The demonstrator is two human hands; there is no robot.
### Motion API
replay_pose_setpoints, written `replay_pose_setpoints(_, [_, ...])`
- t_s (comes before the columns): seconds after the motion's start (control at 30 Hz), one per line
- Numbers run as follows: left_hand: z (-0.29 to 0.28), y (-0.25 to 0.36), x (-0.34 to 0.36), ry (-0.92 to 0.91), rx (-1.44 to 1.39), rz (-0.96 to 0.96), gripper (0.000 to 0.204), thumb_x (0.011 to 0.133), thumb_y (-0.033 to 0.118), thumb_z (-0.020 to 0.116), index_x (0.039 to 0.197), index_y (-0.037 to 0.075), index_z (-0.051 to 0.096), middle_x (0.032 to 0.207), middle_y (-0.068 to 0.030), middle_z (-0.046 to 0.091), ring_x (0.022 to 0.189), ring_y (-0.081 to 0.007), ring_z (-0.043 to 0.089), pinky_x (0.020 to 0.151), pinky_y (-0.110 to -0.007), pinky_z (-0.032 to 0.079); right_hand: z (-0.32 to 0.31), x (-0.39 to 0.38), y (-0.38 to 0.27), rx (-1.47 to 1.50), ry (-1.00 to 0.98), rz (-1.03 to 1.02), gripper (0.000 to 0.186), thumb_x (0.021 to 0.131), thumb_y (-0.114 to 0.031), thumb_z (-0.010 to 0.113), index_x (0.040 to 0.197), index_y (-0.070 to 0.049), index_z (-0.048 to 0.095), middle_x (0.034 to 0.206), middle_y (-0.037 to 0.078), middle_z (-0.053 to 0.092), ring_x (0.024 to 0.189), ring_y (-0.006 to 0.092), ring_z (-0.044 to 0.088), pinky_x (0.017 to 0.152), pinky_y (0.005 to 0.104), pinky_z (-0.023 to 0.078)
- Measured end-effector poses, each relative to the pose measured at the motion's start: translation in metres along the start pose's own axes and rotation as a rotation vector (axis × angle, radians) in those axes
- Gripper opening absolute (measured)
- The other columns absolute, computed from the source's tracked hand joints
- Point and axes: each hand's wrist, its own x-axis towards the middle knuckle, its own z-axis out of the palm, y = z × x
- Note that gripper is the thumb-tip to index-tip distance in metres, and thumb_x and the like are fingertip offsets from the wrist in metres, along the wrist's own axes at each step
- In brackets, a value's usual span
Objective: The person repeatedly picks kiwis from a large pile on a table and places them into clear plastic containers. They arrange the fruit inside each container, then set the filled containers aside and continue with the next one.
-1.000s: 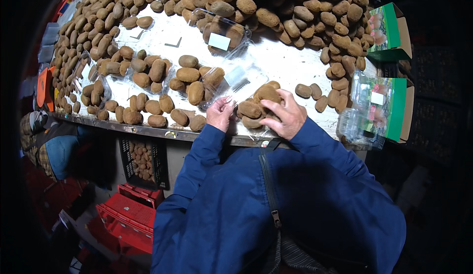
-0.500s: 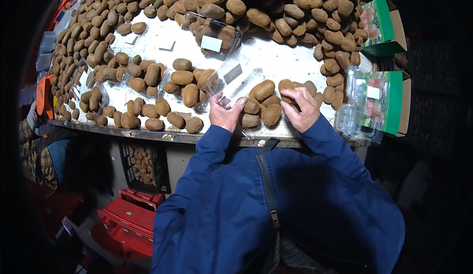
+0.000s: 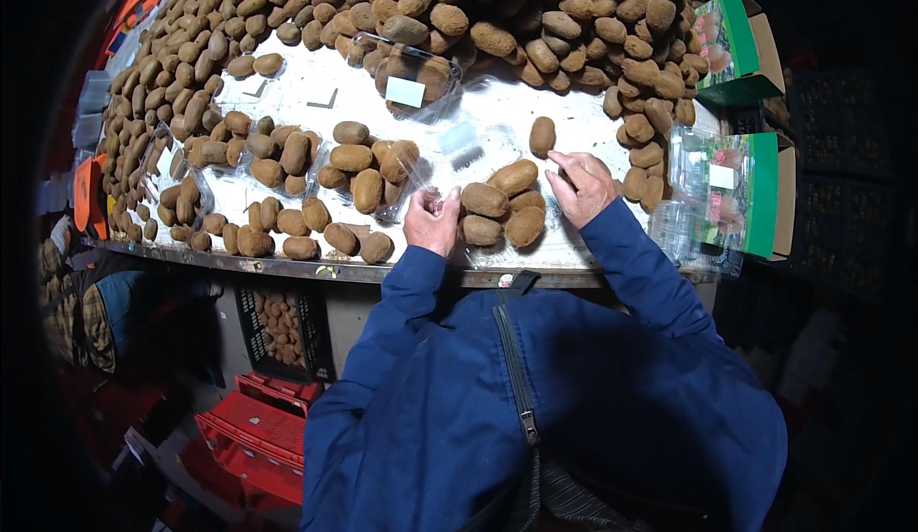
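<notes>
In front of me a clear plastic clamshell lies with its lid folded back, a pale label on the lid. Several brown kiwifruit fill its near half. My left hand pinches the clamshell's left edge between thumb and fingers. To the right of the fruit is my right hand, thumb and fingers apart with nothing between them. Just beyond its fingertips a single kiwifruit lies on the white table.
A large heap of kiwifruit covers the far side. A closed clamshell and several filled ones stand left. Right are green cartons and stacked empty clamshells. Below the table are a black crate and red crates.
A kiwifruit that my right fingers were touching now lies farther off, apart from the hand. The right hand has opened and shifted slightly right. My left hand stays at the clamshell's edge.
</notes>
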Motion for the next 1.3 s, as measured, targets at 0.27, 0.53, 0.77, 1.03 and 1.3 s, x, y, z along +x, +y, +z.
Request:
replay_pose_setpoints(0.27, [-0.003, -0.046, -0.014, -0.183, -0.180, -0.113, 0.037, 0.091, 0.025, 0.070, 0.116, -0.001, 0.064, 0.073, -0.0027, 0.063, 0.066, -0.0088, 0.056, 0.063, -0.026, 0.048, 0.010, 0.003, -0.026, 0.019, -0.045, -0.083, 0.023, 0.083, -0.015, 0.074, 0.102, -0.001, 0.069, 0.097, 0.014, 0.067, 0.082, 0.0299, 0.068, 0.071, 0.0364, 0.056])
replay_pose_setpoints(0.53, [-0.004, -0.032, -0.020, -0.167, -0.045, 0.058, 0.032, 0.091, 0.013, 0.065, 0.119, -0.001, 0.062, 0.081, -0.0089, 0.066, 0.068, -0.0126, 0.060, 0.063, -0.029, 0.050, 0.027, -0.002, 0.013, 0.114, -0.075, 0.133, 0.028, 0.086, -0.023, 0.072, 0.105, -0.002, 0.069, 0.093, 0.019, 0.068, 0.082, 0.0299, 0.067, 0.074, 0.0378, 0.054])
replay_pose_setpoints(0.77, [-0.011, 0.000, -0.018, -0.327, -0.390, -0.172, 0.031, 0.094, 0.005, 0.055, 0.125, 0.000, 0.054, 0.064, -0.0053, 0.059, 0.045, -0.0115, 0.055, 0.043, -0.028, 0.045, 0.012, -0.002, 0.031, 0.386, -0.575, 0.539, 0.030, 0.091, -0.016, 0.064, 0.118, -0.004, 0.066, 0.062, -0.001, 0.054, 0.058, 0.0076, 0.049, 0.057, 0.0257, 0.043])
replay_pose_setpoints(1.03, [-0.017, 0.008, -0.027, -0.452, -0.566, -0.226, 0.035, 0.094, 0.002, 0.050, 0.129, 0.001, 0.051, 0.062, -0.0057, 0.057, 0.047, -0.0133, 0.057, 0.045, -0.028, 0.050, -0.003, -0.018, 0.024, 0.535, -0.482, 0.544, 0.030, 0.089, -0.005, 0.057, 0.118, -0.003, 0.064, 0.062, -0.002, 0.057, 0.055, 0.0043, 0.052, 0.052, 0.0222, 0.041])
replay_pose_setpoints(1.3, [-0.061, 0.050, -0.037, -0.435, -0.478, -0.057, 0.033, 0.097, 0.006, 0.053, 0.130, 0.003, 0.050, 0.074, -0.0047, 0.061, 0.053, -0.0095, 0.058, 0.048, -0.025, 0.050, -0.042, 0.003, -0.023, 0.738, -0.404, 0.512, 0.032, 0.091, -0.001, 0.056, 0.123, 0.000, 0.061, 0.067, -0.002, 0.058, 0.056, 0.0030, 0.051, 0.051, 0.0186, 0.039])
